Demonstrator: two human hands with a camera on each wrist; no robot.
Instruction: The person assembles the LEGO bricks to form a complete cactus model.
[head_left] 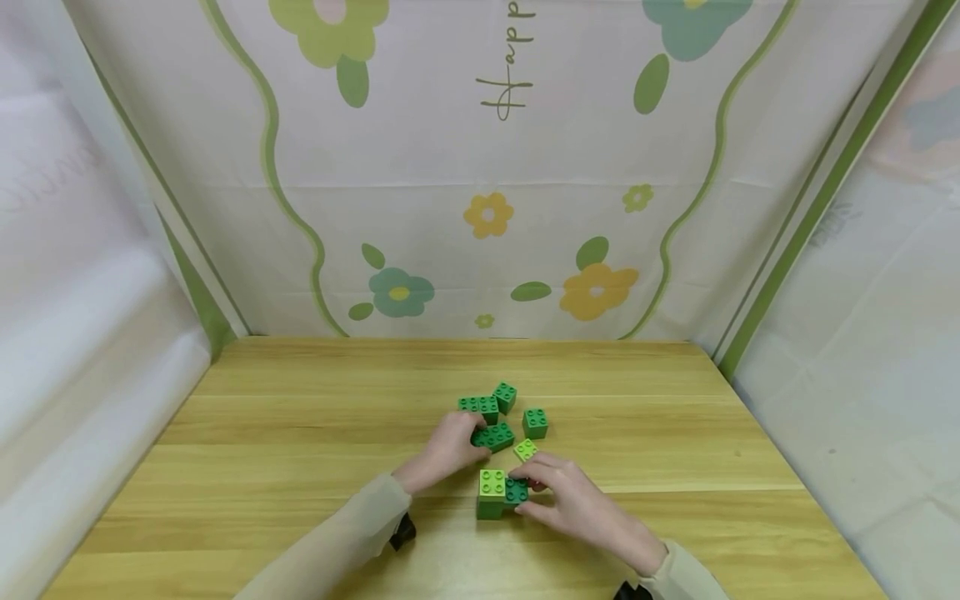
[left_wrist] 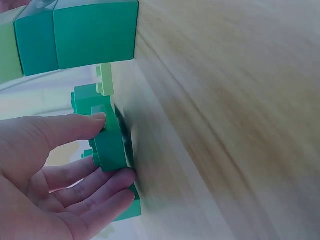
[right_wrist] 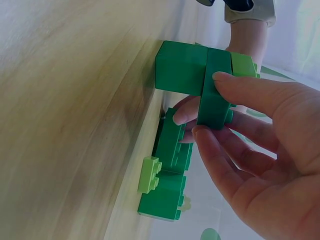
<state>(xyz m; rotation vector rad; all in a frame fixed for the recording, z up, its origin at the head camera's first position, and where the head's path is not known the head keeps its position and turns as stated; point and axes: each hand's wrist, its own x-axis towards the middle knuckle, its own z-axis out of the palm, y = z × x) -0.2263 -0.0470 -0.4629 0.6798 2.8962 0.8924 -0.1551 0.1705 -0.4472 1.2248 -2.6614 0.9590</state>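
Observation:
Near the front of the table stands a small stack: a green block below, a longer green brick across it, and a light green brick on top. My right hand pinches the overhanging end of the longer brick between thumb and fingers. Farther back, my left hand holds one end of a long green brick, thumb on one side and fingers on the other. In the left wrist view, that brick shows between the thumb and the curled fingers.
Behind the left hand lies a green brick pair, with a small green brick touching its corner. Another square green brick stands to the right. A thin light green brick lies just beyond the right hand. Printed cloth walls off the wooden table.

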